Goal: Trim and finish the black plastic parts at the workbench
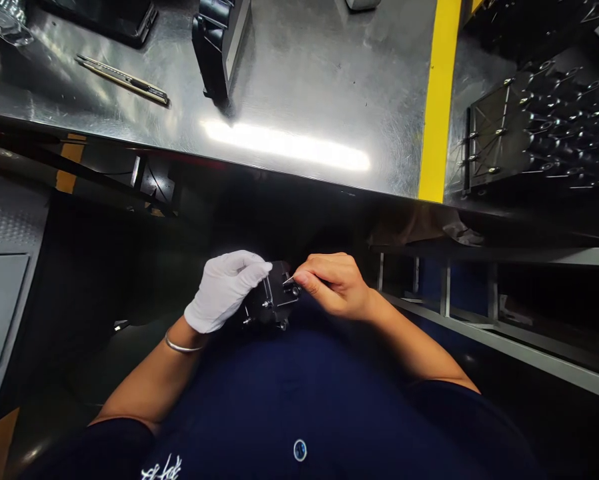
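My left hand (pixel 232 287), in a white glove, is closed on the edge of a small black plastic part (pixel 278 308). Shiny ribs and several little round posts show on this part, held close in front of my dark blue shirt. Bare and closed in a pinch, my right hand (pixel 335 283) is at the part's right side. A thin, shiny sliver (pixel 289 280) sticks out between its thumb and finger, pointing at the part; its kind is too small to make out. The glove covers the part's upper left edge.
Ahead is a metal table (pixel 309 87) with a yellow stripe (pixel 437 100). On it lie a slim utility knife (pixel 124 80), a black plastic housing (pixel 219 50) and, at right, several black parts (pixel 554 127) with pegs. A grey metal frame (pixel 479 327) stands low at right.
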{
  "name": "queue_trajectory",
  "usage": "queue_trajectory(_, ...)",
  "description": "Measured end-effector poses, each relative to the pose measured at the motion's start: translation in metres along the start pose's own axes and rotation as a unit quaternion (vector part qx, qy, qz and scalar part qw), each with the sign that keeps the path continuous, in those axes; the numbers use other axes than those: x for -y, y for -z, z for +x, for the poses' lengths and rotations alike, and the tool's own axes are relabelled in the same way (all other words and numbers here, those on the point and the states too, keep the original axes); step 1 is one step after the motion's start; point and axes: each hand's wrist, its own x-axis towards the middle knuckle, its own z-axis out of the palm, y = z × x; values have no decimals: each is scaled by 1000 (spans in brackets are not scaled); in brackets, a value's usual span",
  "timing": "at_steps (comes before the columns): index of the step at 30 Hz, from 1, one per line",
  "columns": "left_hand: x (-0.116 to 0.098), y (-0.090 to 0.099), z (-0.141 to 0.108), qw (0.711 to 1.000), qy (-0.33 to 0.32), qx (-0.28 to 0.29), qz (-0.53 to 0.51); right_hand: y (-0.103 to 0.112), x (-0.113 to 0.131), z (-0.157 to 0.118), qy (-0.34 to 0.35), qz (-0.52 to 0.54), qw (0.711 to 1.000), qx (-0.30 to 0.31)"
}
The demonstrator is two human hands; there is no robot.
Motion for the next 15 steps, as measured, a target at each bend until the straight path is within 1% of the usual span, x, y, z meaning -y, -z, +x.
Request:
queue_trajectory(2,-1,0,-1,1000,-11,28,0,7,0,0,-27,66,994,83)
queue_trajectory(3,-2,1,-1,999,-18,42,2,10,0,0,-39,105,986,128)
queue_trajectory(4,-3,1,-1,999,-22,49,5,13,0,0,-46,138,976,161)
queue_trajectory(5,-4,2,-1,998,-26,48,7,15,0,-1,-49,156,971,174)
queue_trajectory(7,-4,3,0,999,-33,29,8,16,0,-2,-37,134,979,151)
queue_trajectory(10,-5,4,2,999,-46,20,20,11,0,-3,7,12,996,87)
queue_trajectory(12,-5,4,3,998,-50,31,31,7,1,-2,33,-51,996,72)
queue_trajectory(15,-5,2,3,998,-46,31,30,3,2,-1,53,-100,992,58)
